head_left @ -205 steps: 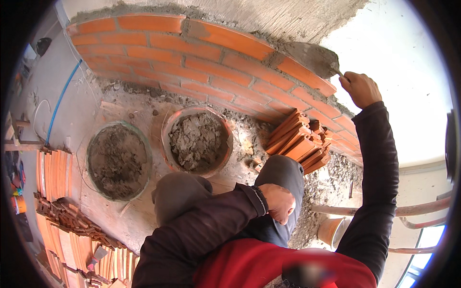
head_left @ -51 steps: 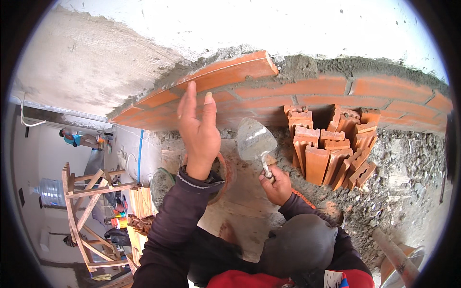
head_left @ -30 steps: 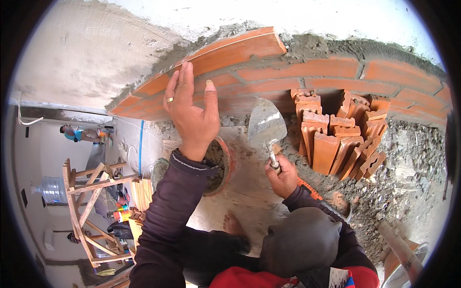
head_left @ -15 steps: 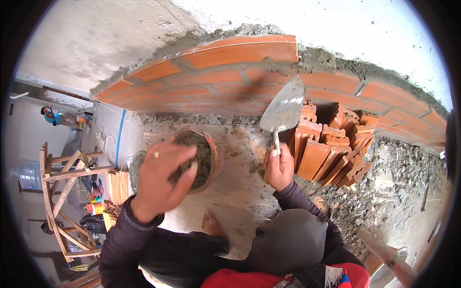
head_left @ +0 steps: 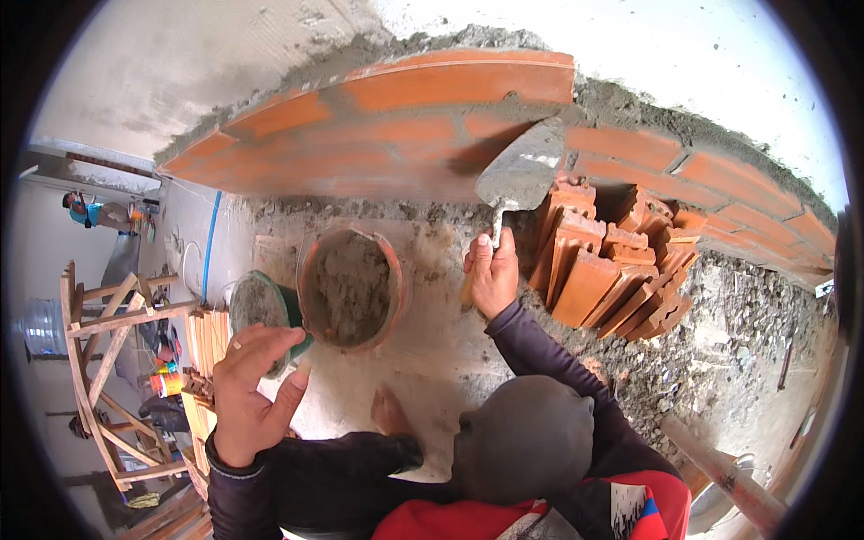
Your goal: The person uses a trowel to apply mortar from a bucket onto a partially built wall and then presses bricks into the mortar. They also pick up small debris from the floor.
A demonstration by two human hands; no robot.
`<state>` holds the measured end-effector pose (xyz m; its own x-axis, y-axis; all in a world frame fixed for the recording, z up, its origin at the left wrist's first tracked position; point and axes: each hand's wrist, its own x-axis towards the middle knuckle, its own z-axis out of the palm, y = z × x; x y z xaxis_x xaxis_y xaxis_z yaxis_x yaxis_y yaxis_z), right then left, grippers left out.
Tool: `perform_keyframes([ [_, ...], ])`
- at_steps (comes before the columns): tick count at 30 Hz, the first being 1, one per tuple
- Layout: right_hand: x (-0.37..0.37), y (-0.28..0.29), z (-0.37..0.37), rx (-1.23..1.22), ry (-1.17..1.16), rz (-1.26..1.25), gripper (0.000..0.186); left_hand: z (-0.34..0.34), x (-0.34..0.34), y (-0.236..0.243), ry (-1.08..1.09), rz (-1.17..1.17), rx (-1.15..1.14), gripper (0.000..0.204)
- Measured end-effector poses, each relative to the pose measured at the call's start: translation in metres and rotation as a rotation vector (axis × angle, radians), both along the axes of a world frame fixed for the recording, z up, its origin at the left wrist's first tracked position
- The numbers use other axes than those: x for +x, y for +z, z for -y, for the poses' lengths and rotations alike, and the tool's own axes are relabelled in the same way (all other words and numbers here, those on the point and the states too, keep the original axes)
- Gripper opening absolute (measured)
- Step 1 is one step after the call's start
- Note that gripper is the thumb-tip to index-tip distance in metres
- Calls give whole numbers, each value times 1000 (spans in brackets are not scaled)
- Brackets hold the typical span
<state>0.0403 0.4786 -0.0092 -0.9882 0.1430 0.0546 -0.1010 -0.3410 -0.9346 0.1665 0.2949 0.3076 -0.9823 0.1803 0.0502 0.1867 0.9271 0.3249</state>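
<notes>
My right hand (head_left: 493, 277) grips a pointed masonry trowel (head_left: 524, 166) by its handle. The blade points up and away, close to the brick wall (head_left: 468, 85), with a thin grey smear of mortar on it. My left hand (head_left: 256, 391) is empty, with thumb and fingers apart, in front of a green container (head_left: 295, 310) of grey mix that it partly hides. Right of that container stands an orange-rimmed bucket (head_left: 398, 297) holding wet mortar (head_left: 346, 288). Fresh mortar (head_left: 612, 103) lies along the wall's top, right of the last upper brick.
Hollow clay bricks (head_left: 612, 279) are stacked against the wall, right of my right hand. Rubble (head_left: 720, 324) covers the floor beyond them. At left stand a wooden trestle (head_left: 112, 324) and more bricks (head_left: 209, 337); another person (head_left: 94, 214) is far off. My bare foot (head_left: 389, 414) is below the bucket.
My left hand has moved left and down, off the bucket, which now shows fully. My right hand has shifted slightly left and up with the trowel still in its grip.
</notes>
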Motion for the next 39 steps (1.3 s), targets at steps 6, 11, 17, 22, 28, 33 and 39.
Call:
perform_keyframes([
  [6, 16, 2, -4, 213, -20, -83, 25, 3, 5, 3, 4, 13, 53, 35],
  [11, -7, 18, -20, 437, 17, -47, 24, 1, 6, 4, -21, 38, 54, 35],
  [17, 8, 19, -26, 548, 22, -55, 22, -6, 1, 5, -71, 41, 79, 35],
  [22, -4, 35, -39, 579, 20, -21, 23, -27, -4, 8, -149, -92, 72, 34],
  [28, 56, 19, -30, 517, 208, -37, 25, -67, 40, 21, -343, -1162, 351, 49],
  [33, 72, 37, -61, 648, 528, 166, 32, -120, 24, 12, -573, -1404, 780, 40],
  [39, 81, 34, -75, 715, 487, -142, 33, -99, 32, 0, -520, -1355, 912, 27],
])
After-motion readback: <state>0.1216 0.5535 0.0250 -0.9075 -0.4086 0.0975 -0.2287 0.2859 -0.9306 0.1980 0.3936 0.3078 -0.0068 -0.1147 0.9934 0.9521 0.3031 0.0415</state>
